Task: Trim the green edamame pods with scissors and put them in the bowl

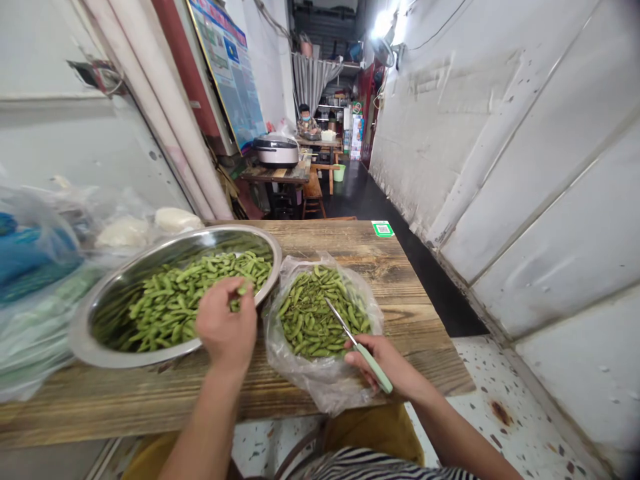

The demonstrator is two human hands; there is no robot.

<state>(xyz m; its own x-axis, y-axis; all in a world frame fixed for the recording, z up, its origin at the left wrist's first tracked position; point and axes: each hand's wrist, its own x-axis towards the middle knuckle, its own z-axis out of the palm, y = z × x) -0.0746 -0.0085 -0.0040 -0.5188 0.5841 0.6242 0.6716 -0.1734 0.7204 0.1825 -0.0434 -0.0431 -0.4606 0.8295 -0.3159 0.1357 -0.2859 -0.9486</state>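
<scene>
My left hand [226,325] is over the near right side of a wide steel basin [80,340] with green edamame pods [175,300] in it. Between its thumb and fingertips a bit of a green edamame pod [244,289] shows. My right hand [375,360] is closed round the pale green handle of a pair of scissors [373,368]. Their blades look shut and point up and left, over a clear plastic bag [373,303]. More edamame pods [313,327] fill this bag, with small brown-green scraps among them.
The wooden table [415,333] carries a green QR-code card [383,229] at its far right corner. Blurred plastic bags [45,293] crowd the left end. Farther back are a rice cooker [277,151] on another table and a seated person [307,122]. A white wall [500,133] runs along the right.
</scene>
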